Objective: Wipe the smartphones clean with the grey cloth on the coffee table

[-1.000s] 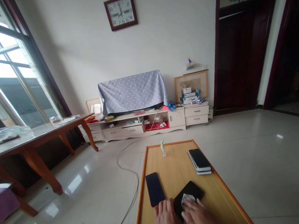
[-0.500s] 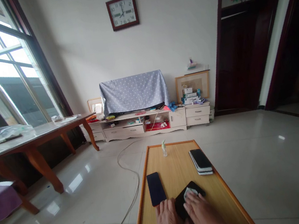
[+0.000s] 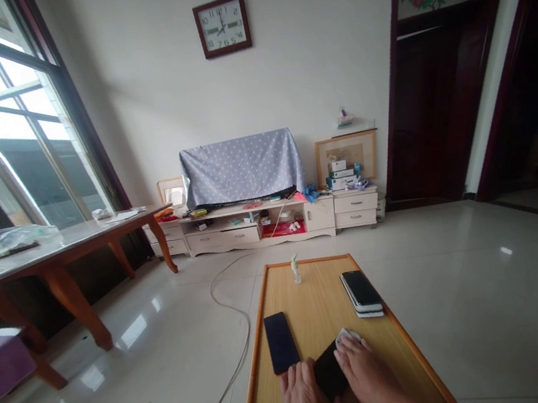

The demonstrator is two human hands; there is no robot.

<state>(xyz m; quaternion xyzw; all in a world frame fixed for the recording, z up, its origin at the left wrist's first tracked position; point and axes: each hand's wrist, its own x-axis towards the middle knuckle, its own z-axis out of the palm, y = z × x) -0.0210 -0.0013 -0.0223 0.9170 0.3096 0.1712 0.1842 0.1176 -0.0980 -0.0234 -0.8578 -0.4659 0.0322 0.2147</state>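
Note:
A black smartphone (image 3: pixel 329 373) lies slanted near the close end of the small wooden table (image 3: pixel 310 310). My left hand (image 3: pixel 302 398) steadies its left, near end, with the thumb at the lower edge; part of that grip is hidden. Under the fingers of my right hand (image 3: pixel 362 366) is a crumpled white wipe (image 3: pixel 345 334), pressed on the phone's far right end. Just beyond my left fingertips rests a second dark phone (image 3: pixel 281 342) with a reddish edge.
Several stacked phones (image 3: pixel 362 291) lie by the table's right edge. A small clear spray bottle (image 3: pixel 296 270) with a green top stands toward the far end. On the floor to the left runs a cable (image 3: pixel 247 326). A larger table (image 3: pixel 68 246) stands by the window.
My right hand has slid the wipe slightly to the right over the phone, toward its far right end. My left hand stays in nearly the same place.

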